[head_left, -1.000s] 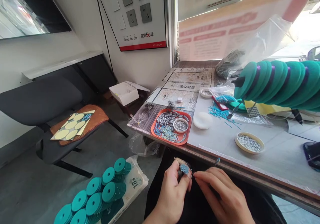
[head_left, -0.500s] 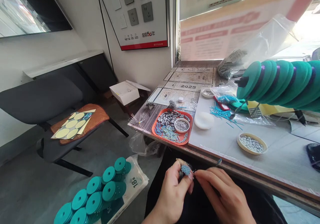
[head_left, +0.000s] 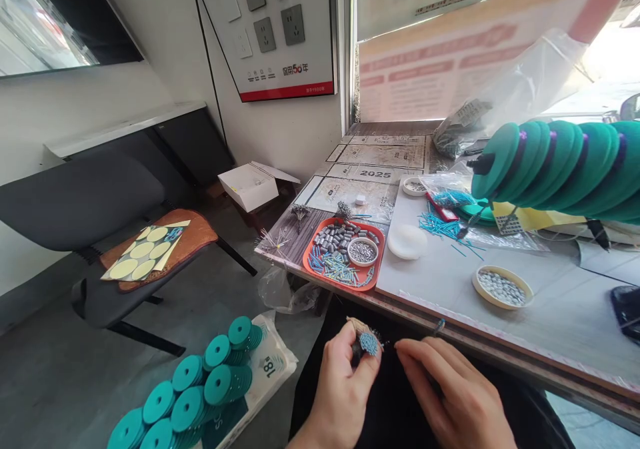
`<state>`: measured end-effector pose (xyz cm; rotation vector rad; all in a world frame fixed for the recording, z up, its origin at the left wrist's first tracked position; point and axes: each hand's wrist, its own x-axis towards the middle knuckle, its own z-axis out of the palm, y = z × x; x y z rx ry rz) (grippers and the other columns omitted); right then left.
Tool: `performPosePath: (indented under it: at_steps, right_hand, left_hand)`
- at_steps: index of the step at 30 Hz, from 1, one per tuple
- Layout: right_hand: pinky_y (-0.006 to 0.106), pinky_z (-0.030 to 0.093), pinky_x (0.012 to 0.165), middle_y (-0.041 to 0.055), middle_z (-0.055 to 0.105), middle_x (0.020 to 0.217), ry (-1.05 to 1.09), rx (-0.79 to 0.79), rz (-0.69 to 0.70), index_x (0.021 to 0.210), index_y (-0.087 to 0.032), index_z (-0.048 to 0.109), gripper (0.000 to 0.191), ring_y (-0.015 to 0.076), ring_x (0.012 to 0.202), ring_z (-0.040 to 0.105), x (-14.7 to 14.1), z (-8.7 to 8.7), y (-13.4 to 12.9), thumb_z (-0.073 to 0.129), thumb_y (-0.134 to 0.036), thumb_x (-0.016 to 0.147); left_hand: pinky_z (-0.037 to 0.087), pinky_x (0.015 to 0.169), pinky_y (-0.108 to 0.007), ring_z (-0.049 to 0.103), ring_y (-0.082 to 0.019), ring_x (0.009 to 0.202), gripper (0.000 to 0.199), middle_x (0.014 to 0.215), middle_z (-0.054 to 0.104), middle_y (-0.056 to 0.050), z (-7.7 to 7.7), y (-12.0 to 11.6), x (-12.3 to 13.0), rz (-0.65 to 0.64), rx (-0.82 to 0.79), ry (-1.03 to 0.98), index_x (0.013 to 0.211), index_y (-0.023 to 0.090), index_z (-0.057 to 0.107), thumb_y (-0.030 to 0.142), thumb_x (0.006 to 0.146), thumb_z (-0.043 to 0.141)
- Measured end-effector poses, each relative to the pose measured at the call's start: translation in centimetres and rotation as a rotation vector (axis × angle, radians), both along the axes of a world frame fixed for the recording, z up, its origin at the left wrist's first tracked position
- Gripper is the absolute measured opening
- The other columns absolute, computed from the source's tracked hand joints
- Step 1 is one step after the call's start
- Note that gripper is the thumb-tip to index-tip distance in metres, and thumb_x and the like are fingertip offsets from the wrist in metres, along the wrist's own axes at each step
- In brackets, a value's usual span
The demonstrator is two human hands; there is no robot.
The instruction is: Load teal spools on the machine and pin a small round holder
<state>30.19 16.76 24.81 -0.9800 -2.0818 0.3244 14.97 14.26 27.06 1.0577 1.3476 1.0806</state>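
My left hand (head_left: pixel 347 375) is closed around a small bundle with a rounded, blue-grey studded end (head_left: pixel 369 343). Dark thin ends stick out at the bundle's right side. To the right, my right hand (head_left: pixel 447 385) has thumb and forefinger pinched together, a short gap from the bundle; anything between these fingertips is too small to make out. A thin blue-tipped stick (head_left: pixel 440 327) juts up from behind the right fingers. Both hands are above my lap, just below the table edge.
An orange tray (head_left: pixel 306 257) holds grey cylinders, blue tubes and a bowl of small metal pieces. Beside it are a white disc (head_left: pixel 407 242) and a dish of grey beads (head_left: pixel 476 287). Green foam discs (head_left: pixel 555 162) hang at right; more stacks (head_left: pixel 187 405) stand at lower left.
My right hand has moved slightly right, so its fingertips now stand apart from the bundle. My left hand keeps its hold and has shifted a little left.
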Motion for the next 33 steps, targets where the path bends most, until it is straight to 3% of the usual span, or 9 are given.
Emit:
performPosePath:
  at_steps: [7, 13, 17, 20, 24, 26, 28, 31, 33]
  right_hand:
    - [0.022, 0.047, 0.054, 0.0019, 0.060, 0.069, -0.011, 0.023, -0.033, 0.089, -0.018, 0.058, 0.014, 0.0126, 0.059, 0.060, -0.2, 0.2, 0.0, 0.044, -0.020, 0.092]
    - [0.021, 0.046, 0.052, 0.0002, 0.059, 0.067, -0.038, 0.047, -0.034, 0.087, -0.019, 0.055, 0.013, 0.0116, 0.056, 0.059, -0.4, 0.6, -0.1, 0.044, -0.018, 0.091]
    - [0.019, 0.046, 0.055, 0.0021, 0.063, 0.073, -0.064, 0.056, -0.051, 0.103, -0.016, 0.053, 0.018, 0.0111, 0.062, 0.063, -0.5, 0.9, -0.1, 0.041, -0.024, 0.093]
    - [0.021, 0.041, 0.050, -0.0011, 0.063, 0.065, -0.100, 0.130, -0.012, 0.100, -0.017, 0.055, 0.021, 0.0099, 0.051, 0.060, -1.0, 0.8, -0.1, 0.037, -0.026, 0.096]
    - [0.025, 0.028, 0.045, -0.0053, 0.049, 0.045, -0.039, 0.186, 0.081, 0.062, -0.020, 0.047, 0.038, 0.0086, 0.036, 0.043, -2.1, 0.8, -0.1, 0.031, -0.016, 0.096]
    - [0.024, 0.028, 0.047, -0.0052, 0.046, 0.045, -0.001, 0.204, 0.137, 0.057, -0.019, 0.042, 0.038, 0.0076, 0.037, 0.039, -2.3, 1.1, -0.1, 0.035, -0.012, 0.094]
    - [0.023, 0.034, 0.055, -0.0060, 0.045, 0.046, 0.021, 0.226, 0.170, 0.057, -0.018, 0.041, 0.036, 0.0064, 0.039, 0.037, -2.2, 1.4, -0.1, 0.038, -0.009, 0.091]
    - [0.026, 0.039, 0.077, -0.0074, 0.045, 0.048, 0.066, 0.220, 0.117, 0.065, -0.018, 0.048, 0.030, 0.0056, 0.040, 0.040, -1.6, 1.5, -0.1, 0.039, -0.006, 0.090]
    - [0.029, 0.038, 0.085, -0.0062, 0.051, 0.054, 0.079, 0.180, 0.088, 0.075, -0.017, 0.053, 0.022, 0.0061, 0.044, 0.047, -1.2, 1.3, -0.1, 0.041, -0.006, 0.089]
  left_hand:
    - [0.033, 0.061, -0.023, 0.033, -0.012, 0.064, 0.018, 0.068, 0.040, 0.002, 0.5, 0.0, -0.2, 0.006, 0.073, 0.089, 0.074, 0.017, 0.045, 0.030, 0.086, 0.049]
    - [0.037, 0.063, -0.023, 0.043, -0.012, 0.065, 0.018, 0.069, 0.051, 0.000, 0.5, 0.1, 0.0, 0.042, 0.108, 0.055, 0.073, 0.015, 0.055, 0.029, 0.083, 0.056]
    - [0.039, 0.068, -0.024, 0.048, -0.014, 0.069, 0.018, 0.071, 0.055, -0.001, 0.2, 0.4, -0.2, 0.090, 0.088, -0.015, 0.073, 0.015, 0.061, 0.031, 0.080, 0.061]
    - [0.040, 0.070, -0.024, 0.050, -0.014, 0.069, 0.021, 0.073, 0.055, -0.001, 0.3, 0.3, -0.3, 0.112, 0.054, -0.137, 0.075, 0.015, 0.063, 0.034, 0.083, 0.058]
    - [0.042, 0.080, -0.027, 0.053, -0.014, 0.075, 0.024, 0.075, 0.057, -0.003, 1.5, 0.2, 0.4, 0.169, -0.014, -0.600, 0.066, 0.015, 0.061, 0.035, 0.079, 0.064]
    - [0.045, 0.078, -0.029, 0.047, -0.009, 0.058, 0.026, 0.066, 0.053, 0.001, 2.5, 0.3, 0.7, 0.180, -0.098, -0.865, 0.062, 0.015, 0.057, 0.033, 0.073, 0.071]
    - [0.047, 0.070, -0.027, 0.033, -0.003, 0.046, 0.028, 0.061, 0.048, 0.005, 3.5, 0.7, 0.5, 0.236, -0.125, -0.998, 0.060, 0.015, 0.054, 0.029, 0.067, 0.077]
    - [0.037, 0.050, -0.016, 0.027, -0.002, 0.044, 0.028, 0.058, 0.042, 0.007, 4.4, 1.4, -1.2, 0.449, 0.000, -0.935, 0.061, 0.015, 0.052, 0.024, 0.065, 0.078]
    - [0.027, 0.042, -0.013, 0.023, -0.001, 0.043, 0.029, 0.056, 0.039, 0.008, 4.2, 1.3, -2.4, 0.484, 0.004, -0.780, 0.063, 0.014, 0.053, 0.028, 0.065, 0.078]
